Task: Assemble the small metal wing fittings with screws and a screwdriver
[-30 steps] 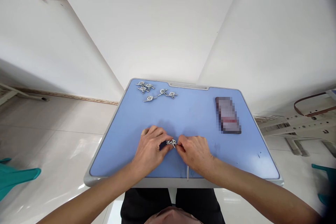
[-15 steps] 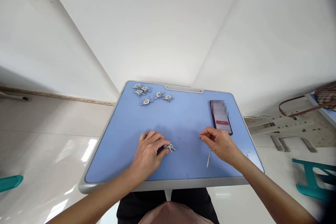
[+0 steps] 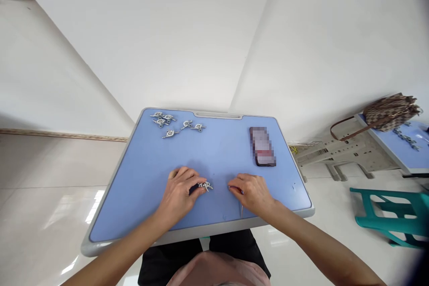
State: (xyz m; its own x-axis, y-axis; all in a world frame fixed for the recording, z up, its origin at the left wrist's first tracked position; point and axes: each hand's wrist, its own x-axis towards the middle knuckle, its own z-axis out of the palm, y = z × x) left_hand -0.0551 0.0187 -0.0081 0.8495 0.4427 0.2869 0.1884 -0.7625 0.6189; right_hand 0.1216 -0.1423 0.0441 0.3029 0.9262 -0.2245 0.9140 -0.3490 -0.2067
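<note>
My left hand (image 3: 181, 191) pinches a small silvery metal fitting (image 3: 205, 185) with thin arms, resting low over the blue tabletop. Thumb and index finger grip its left side. Across from it, my right hand (image 3: 252, 193) is closed, fingertips together at a tiny shiny piece (image 3: 229, 187) that is too small to name. A thin, pale stick-like tool (image 3: 241, 211) juts from under that hand toward the front edge; its upper part is hidden by the fingers. Several similar metal fittings (image 3: 170, 133) lie at the table's far left.
A phone (image 3: 263, 146) lies on the right of the blue table (image 3: 140, 178). To the right stand a green stool (image 3: 385, 205) and a second table bearing a checkered bag (image 3: 390, 111) and more metal parts (image 3: 406, 138). A white wall rises behind.
My right hand has moved left, closer to the fitting, and its fingertips now meet at the tiny shiny piece. My left hand keeps its grip. The view has turned to the right.
</note>
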